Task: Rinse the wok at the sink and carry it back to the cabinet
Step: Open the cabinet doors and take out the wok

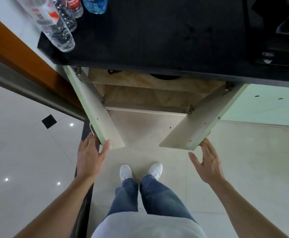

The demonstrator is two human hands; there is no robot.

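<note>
1. Head view: a dark rim, likely the wok [165,77], lies deep inside the cabinet [148,95], straight ahead between both hands.
2. Straight-fingered, left hand [90,157] and right hand [209,164] touch its doors [104,121], holding nothing, equally near.

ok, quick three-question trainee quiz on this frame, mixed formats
1. True or false: the left door and the right door of the cabinet both stand open.
2. What stands at the left end of the dark counter? A) plastic bottles B) a stack of plates C) a kettle
3. Fill in: the thumb of the left hand lies on the free end of the ____ door, while the right hand is spread by the other one.

Key: 1 true; 2 A; 3 left.
</note>
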